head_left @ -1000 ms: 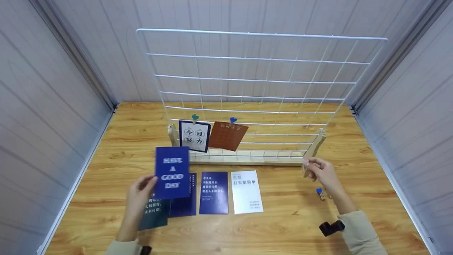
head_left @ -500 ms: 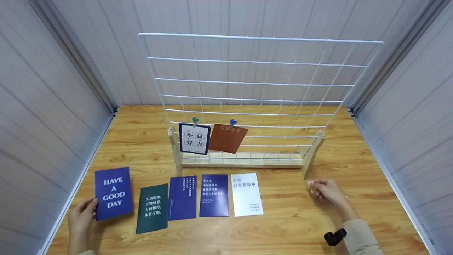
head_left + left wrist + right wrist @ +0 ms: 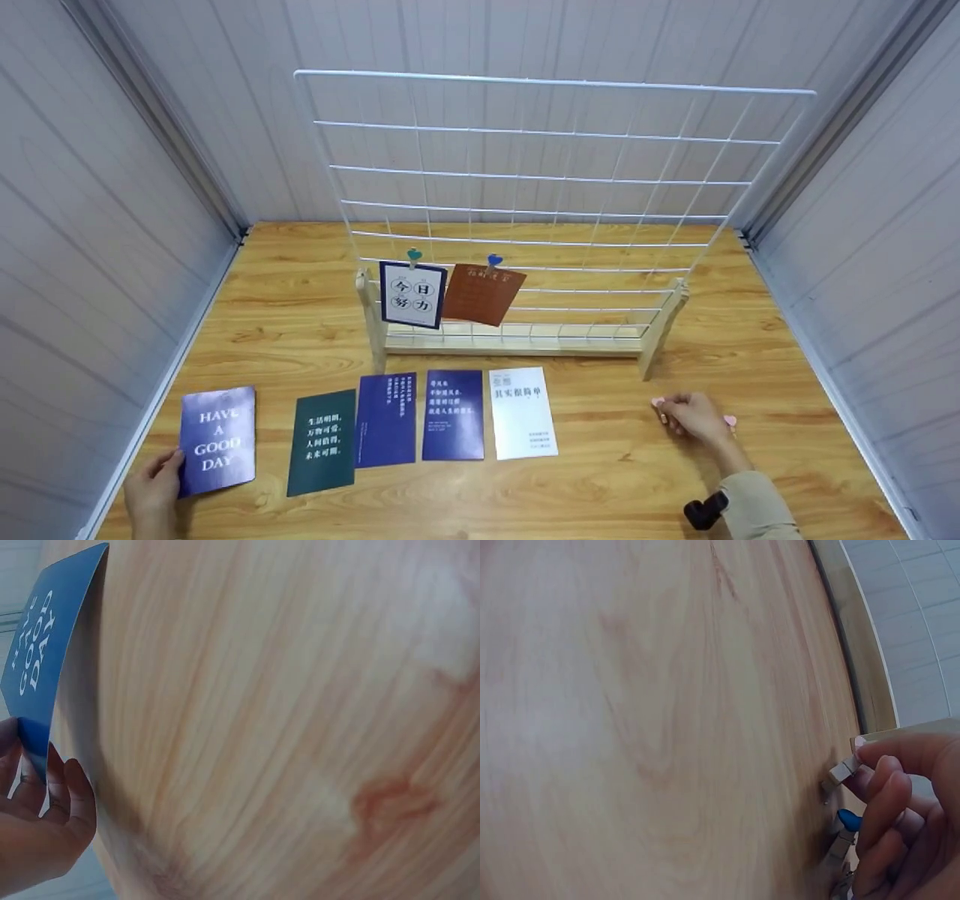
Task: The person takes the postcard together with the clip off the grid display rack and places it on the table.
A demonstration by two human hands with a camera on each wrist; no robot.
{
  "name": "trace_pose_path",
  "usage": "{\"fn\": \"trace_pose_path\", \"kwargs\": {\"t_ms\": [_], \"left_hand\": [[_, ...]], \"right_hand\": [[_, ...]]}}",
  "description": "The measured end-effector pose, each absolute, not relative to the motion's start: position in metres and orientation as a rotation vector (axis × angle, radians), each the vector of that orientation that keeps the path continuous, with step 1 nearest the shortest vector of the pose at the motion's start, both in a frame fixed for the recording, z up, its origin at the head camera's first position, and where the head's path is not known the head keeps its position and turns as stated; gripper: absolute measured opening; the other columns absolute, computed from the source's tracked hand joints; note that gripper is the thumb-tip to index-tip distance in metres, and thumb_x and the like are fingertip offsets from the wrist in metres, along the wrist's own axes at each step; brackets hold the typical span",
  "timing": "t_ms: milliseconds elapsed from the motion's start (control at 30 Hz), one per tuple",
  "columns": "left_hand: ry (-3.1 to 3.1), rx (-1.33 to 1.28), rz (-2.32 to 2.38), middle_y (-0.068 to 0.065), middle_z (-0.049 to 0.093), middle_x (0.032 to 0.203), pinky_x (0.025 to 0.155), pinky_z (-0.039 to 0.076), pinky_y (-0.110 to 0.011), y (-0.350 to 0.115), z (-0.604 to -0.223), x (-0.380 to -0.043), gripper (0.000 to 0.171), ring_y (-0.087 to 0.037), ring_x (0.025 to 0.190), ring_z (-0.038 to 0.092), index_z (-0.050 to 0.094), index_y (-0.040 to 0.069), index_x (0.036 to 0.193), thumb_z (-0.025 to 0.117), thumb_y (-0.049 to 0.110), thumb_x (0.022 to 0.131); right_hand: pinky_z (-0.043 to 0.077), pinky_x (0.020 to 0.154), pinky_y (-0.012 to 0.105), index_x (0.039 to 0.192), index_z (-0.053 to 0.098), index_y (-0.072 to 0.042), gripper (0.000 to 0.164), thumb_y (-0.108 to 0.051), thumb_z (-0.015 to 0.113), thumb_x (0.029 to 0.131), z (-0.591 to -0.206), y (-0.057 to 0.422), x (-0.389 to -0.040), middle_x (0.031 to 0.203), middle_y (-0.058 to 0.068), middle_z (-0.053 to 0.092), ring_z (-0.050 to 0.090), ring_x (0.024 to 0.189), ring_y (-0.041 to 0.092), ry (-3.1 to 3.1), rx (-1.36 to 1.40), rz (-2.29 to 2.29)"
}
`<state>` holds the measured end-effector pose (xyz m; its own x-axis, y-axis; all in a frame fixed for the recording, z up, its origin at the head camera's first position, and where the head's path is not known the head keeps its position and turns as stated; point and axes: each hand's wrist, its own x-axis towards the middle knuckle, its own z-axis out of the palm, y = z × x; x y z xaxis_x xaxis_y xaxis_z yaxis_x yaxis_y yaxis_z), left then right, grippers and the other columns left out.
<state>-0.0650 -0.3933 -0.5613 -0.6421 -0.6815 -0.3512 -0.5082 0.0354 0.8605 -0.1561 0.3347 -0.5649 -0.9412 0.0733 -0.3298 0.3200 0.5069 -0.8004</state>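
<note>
At the left of the table, my left hand (image 3: 154, 487) pinches the left edge of a blue card (image 3: 217, 442) that reads "HAVE A GOOD DAY". The left wrist view shows that card tilted over the wood, thumb on its printed face and fingers behind. On the right side, my right hand (image 3: 697, 420) holds a small wooden clothespin (image 3: 843, 770) with a pink heart between thumb and forefinger, close over the table. A blue-heart clothespin (image 3: 847, 825) lies below those fingers. Another pink-heart clothespin (image 3: 730, 421) shows behind the hand.
A white wire grid rack (image 3: 555, 180) stands on wooden feet at the back. Clothespins hold a white card (image 3: 412, 296) and a brown card (image 3: 484, 296) on its lower left. Before it lie a green card (image 3: 322, 442), two blue cards (image 3: 453, 414) and a white card (image 3: 523, 412).
My left hand has carried the blue card leftward and down, uncovering the green card. My right hand has moved down with the clothespin, away from the rack's right foot.
</note>
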Motion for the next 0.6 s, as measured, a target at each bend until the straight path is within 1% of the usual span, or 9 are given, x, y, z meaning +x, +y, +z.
{"fn": "trace_pose_path", "kwargs": {"t_ms": [33,100,133,200,233,267,300,400,600], "left_hand": [[-2.158,1.259,-1.641,0.023,0.044,0.064,0.06,0.039,-0.013,-0.3925,-0.5614,-0.0653,0.021,0.001,0.07,0.044,0.056,0.036,0.067,0.054,0.026,0.086],[-2.22,1.268,-1.556,0.015,0.051,0.067,0.066,0.039,-0.018,-0.3907,-0.5615,-0.0667,0.013,-0.008,0.078,0.048,0.066,0.028,0.084,0.053,0.026,0.086],[-2.253,1.269,-1.514,0.006,0.056,0.071,0.071,0.039,-0.023,-0.3898,-0.5617,-0.0675,0.018,-0.015,0.085,0.048,0.067,0.02,0.096,0.052,0.026,0.087],[-2.322,1.277,-1.426,-0.011,0.059,0.086,0.078,0.037,-0.031,-0.3874,-0.5624,-0.0689,0.035,-0.027,0.096,0.045,0.058,0.004,0.114,0.049,0.026,0.088],[-2.351,1.273,-1.394,-0.019,0.057,0.097,0.081,0.035,-0.036,-0.3862,-0.5628,-0.0696,0.042,-0.032,0.101,0.042,0.051,-0.004,0.119,0.048,0.025,0.089],[-2.378,1.27,-1.364,-0.023,0.053,0.106,0.082,0.034,-0.038,-0.3852,-0.5631,-0.0701,0.044,-0.034,0.104,0.041,0.048,-0.007,0.12,0.047,0.025,0.089],[-2.39,1.268,-1.358,-0.026,0.048,0.113,0.085,0.033,-0.041,-0.3844,-0.5633,-0.0706,0.044,-0.035,0.106,0.04,0.047,-0.007,0.12,0.046,0.024,0.09],[-2.422,1.261,-1.328,-0.027,0.043,0.12,0.089,0.03,-0.044,-0.383,-0.564,-0.0713,0.043,-0.038,0.108,0.039,0.046,-0.008,0.119,0.044,0.023,0.091],[-2.458,1.264,-1.282,-0.027,0.044,0.12,0.091,0.026,-0.046,-0.3832,-0.5644,-0.0707,0.041,-0.04,0.107,0.038,0.048,-0.008,0.117,0.044,0.022,0.09]], "right_hand": [[0.041,0.044,0.024,0.087,0.058,0.005,0.021,-0.015,0.056,0.086,-0.5644,0.3346,-0.1555,0.061,0.005,0.052,0.047,0.049,0.011,2.518,0.334,-1.394],[0.042,0.044,0.025,0.087,0.06,0.004,0.022,-0.018,0.057,0.085,-0.5636,0.3345,-0.1543,0.059,0.005,0.053,0.048,0.048,0.012,2.579,0.339,-1.338],[0.042,0.044,0.026,0.086,0.061,0.003,0.022,-0.019,0.058,0.085,-0.5634,0.3343,-0.1538,0.059,0.005,0.053,0.048,0.048,0.013,2.61,0.338,-1.303],[0.042,0.043,0.026,0.085,0.063,0.0,0.022,-0.022,0.059,0.084,-0.5625,0.3337,-0.1528,0.058,0.005,0.054,0.049,0.047,0.014,2.665,0.345,-1.239],[0.041,0.043,0.027,0.085,0.064,-0.001,0.022,-0.022,0.059,0.084,-0.5619,0.3335,-0.1525,0.058,0.005,0.055,0.049,0.047,0.015,2.689,0.341,-1.206],[0.041,0.043,0.027,0.085,0.064,-0.002,0.022,-0.024,0.06,0.084,-0.5616,0.3332,-0.1523,0.058,0.004,0.055,0.05,0.047,0.015,2.705,0.343,-1.179],[0.041,0.043,0.027,0.085,0.064,-0.002,0.022,-0.024,0.06,0.084,-0.561,0.3327,-0.1521,0.058,0.004,0.055,0.05,0.047,0.015,2.711,0.342,-1.165],[0.041,0.042,0.027,0.083,0.065,-0.003,0.021,-0.024,0.06,0.083,-0.5605,0.332,-0.152,0.059,0.004,0.055,0.05,0.048,0.015,2.737,0.338,-1.125],[0.041,0.042,0.028,0.079,0.064,-0.005,0.021,-0.026,0.063,0.081,-0.5604,0.3319,-0.151,0.059,0.001,0.056,0.05,0.048,0.014,2.803,0.322,-1.033]]}}
